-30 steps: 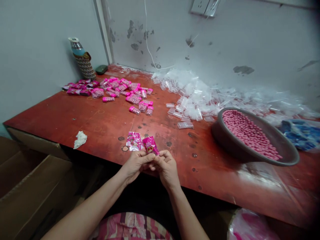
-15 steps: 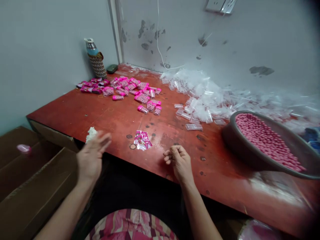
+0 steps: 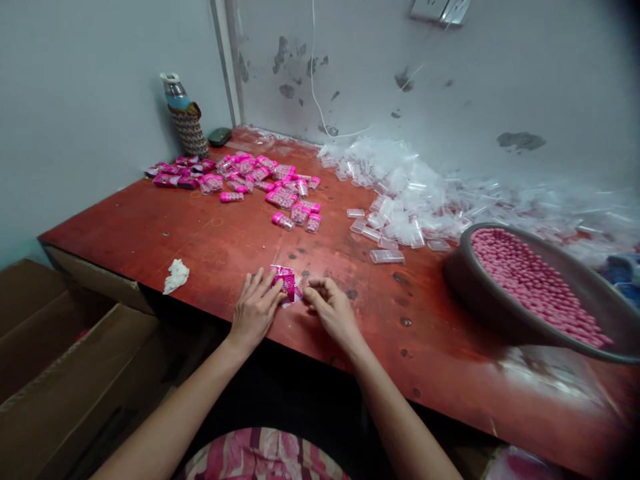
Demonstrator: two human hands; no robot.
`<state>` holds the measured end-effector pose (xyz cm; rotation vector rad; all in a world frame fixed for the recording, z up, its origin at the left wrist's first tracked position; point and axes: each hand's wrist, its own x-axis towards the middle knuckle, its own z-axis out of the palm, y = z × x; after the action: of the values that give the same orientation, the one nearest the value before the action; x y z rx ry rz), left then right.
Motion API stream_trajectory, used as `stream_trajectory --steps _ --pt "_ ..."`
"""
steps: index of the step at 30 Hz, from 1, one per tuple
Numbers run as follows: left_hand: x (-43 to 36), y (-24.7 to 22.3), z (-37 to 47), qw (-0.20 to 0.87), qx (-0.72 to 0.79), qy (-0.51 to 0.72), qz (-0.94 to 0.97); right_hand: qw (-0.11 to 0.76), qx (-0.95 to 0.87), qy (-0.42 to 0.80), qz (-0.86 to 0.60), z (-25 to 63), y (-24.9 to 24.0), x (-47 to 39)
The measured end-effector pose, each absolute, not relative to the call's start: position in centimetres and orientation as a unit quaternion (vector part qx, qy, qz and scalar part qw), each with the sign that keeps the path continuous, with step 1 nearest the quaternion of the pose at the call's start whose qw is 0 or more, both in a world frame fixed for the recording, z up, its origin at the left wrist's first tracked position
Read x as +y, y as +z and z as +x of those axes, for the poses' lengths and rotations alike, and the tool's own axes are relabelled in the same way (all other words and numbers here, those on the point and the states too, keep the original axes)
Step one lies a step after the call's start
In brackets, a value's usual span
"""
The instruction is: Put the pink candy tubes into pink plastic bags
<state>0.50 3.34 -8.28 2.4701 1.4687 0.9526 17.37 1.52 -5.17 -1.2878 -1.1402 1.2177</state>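
Small pink printed wrappers (image 3: 286,281) lie near the front edge of the red table (image 3: 200,233). My left hand (image 3: 253,308) rests flat with its fingers spread, its fingertips on the left side of the wrappers. From the right, my right hand (image 3: 331,308) reaches the wrappers' right edge with thumb and forefinger pinched together; what lies between them is too small to make out. Farther back are several pink-capped clear packs (image 3: 283,197) filled with pink beads. Dark pink packets (image 3: 173,175) lie to the left of them.
Clear plastic containers (image 3: 405,200) are heaped along the wall. A grey basin (image 3: 465,280) of pink beads (image 3: 535,287) stands right. White crumpled tissue (image 3: 177,276) lies near the front edge. A bottle (image 3: 187,123) stands back left, and a cardboard box (image 3: 90,360) is below left.
My left hand has moved right from beside the tissue onto the wrappers. My right hand has moved left to their edge. The pink item falling over the box is gone from sight.
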Motion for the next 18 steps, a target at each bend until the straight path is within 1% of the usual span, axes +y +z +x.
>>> stream_trajectory --steps 3,5,6,8,10,12,14,18 --pt "2.9 -7.6 1.0 0.090 0.464 0.370 0.800 0.513 -0.463 0.521 -0.502 16.3 -5.6 2.9" --pt "2.7 -6.9 1.4 0.160 0.472 0.416 0.761 0.530 -0.446 0.527 -0.492 16.1 -5.6 3.6" --pt "2.8 -6.5 1.5 0.217 0.487 0.439 0.723 0.537 -0.436 0.532 -0.488 16.2 -5.5 3.8" --pt "3.0 -5.7 1.8 0.370 0.517 0.462 0.618 0.539 -0.420 0.556 -0.474 16.5 -5.3 4.2" --pt "3.3 -4.9 2.1 0.538 0.509 0.438 0.510 0.534 -0.408 0.580 -0.460 16.9 -5.0 4.4" --pt "3.4 -4.4 2.4 0.664 0.473 0.396 0.423 0.534 -0.397 0.585 -0.464 17.0 -4.8 4.3" --pt "3.4 -4.4 2.6 0.718 0.464 0.379 0.355 0.541 -0.383 0.573 -0.483 17.0 -4.7 4.0" --pt "3.3 -5.4 2.5 0.697 0.501 0.412 0.304 0.548 -0.375 0.545 -0.513 16.6 -5.2 3.5"
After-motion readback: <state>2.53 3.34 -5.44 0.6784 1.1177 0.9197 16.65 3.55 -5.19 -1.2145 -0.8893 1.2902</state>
